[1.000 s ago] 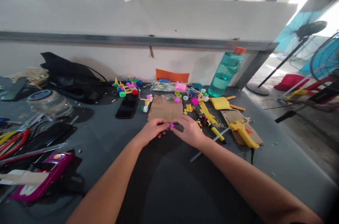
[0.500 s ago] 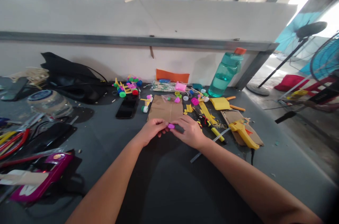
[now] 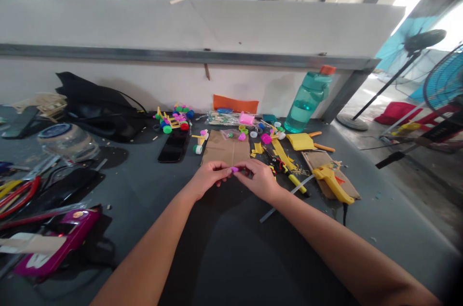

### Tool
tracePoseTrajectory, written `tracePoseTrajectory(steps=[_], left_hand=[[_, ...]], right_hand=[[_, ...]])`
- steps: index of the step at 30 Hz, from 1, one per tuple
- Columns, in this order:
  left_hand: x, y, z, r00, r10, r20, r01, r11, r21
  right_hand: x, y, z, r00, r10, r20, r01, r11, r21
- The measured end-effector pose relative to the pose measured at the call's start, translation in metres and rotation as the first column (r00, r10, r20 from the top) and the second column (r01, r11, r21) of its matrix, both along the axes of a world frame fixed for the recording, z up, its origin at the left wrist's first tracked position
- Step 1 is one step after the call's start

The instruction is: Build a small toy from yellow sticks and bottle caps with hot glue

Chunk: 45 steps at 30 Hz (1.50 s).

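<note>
A small purple cap [image 3: 235, 169] is pinched between the fingertips of both hands, mostly covered by them. My left hand [image 3: 211, 178] grips it from the left, thumb and fingers pressed together. From the right, my right hand [image 3: 258, 179] closes on the same cap. Both hands are just in front of a brown cardboard piece [image 3: 217, 147] lying on the dark table. On that cardboard rest a small clear bag [image 3: 230, 134] and a pink cap [image 3: 242, 137].
A yellow glue gun [image 3: 331, 180], scissors [image 3: 280, 165] and yellow scraps lie right. A teal water bottle [image 3: 304, 101] stands behind them. A phone [image 3: 172, 147] and small wheeled models [image 3: 173, 120] sit left of the cardboard. Further left are a jar [image 3: 67, 141] and a magenta device [image 3: 61, 243].
My right fingers have shifted slightly over the purple cap, so less of it shows. My left hand stays nearly in place.
</note>
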State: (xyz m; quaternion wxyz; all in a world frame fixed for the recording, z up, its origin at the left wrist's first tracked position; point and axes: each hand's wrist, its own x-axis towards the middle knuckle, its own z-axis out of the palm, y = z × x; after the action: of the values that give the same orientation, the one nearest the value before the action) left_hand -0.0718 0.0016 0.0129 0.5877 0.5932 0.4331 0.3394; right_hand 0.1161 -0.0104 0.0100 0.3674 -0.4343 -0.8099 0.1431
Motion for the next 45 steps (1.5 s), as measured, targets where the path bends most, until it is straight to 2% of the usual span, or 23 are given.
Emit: tracePoseTrajectory(steps=[5, 8, 11, 16, 27, 35, 45], left_hand=[[-0.0007, 0.0013, -0.0058, 0.999, 0.024, 0.021, -0.023, 0.998, -0.057], [0.0005, 0.0006, -0.0069, 0.999, 0.034, 0.011, -0.032, 0.993, -0.111], [0.0028, -0.0007, -0.0054, 1.000, 0.010, 0.020, -0.008, 0.996, -0.087], [0.0048, -0.0015, -0.0032, 0.999, 0.039, 0.030, -0.038, 0.998, -0.042], [0.0051, -0.0008, -0.0060, 0.999, 0.008, 0.050, -0.005, 0.999, -0.048], [0.0055, -0.0013, -0.0068, 0.999, -0.006, 0.053, 0.008, 1.000, -0.030], [0.0047, -0.0002, -0.0082, 0.998, 0.022, 0.055, -0.019, 0.999, -0.046]], right_hand=[[0.0003, 0.0005, 0.0010, 0.999, -0.042, -0.015, 0.042, 0.999, 0.020], [0.0016, 0.0007, -0.0006, 1.000, -0.003, 0.009, 0.002, 0.996, 0.090], [0.0018, 0.0014, -0.0022, 0.999, 0.036, 0.009, -0.036, 0.990, 0.137], [0.0006, 0.0024, -0.0019, 0.999, 0.030, -0.021, -0.028, 0.995, 0.097], [0.0012, 0.0028, -0.0008, 1.000, 0.018, -0.018, -0.016, 0.992, 0.123], [0.0027, 0.0032, -0.0008, 0.997, 0.075, -0.002, -0.074, 0.989, 0.127], [0.0021, 0.0026, -0.0015, 0.998, 0.059, 0.001, -0.059, 0.989, 0.133]])
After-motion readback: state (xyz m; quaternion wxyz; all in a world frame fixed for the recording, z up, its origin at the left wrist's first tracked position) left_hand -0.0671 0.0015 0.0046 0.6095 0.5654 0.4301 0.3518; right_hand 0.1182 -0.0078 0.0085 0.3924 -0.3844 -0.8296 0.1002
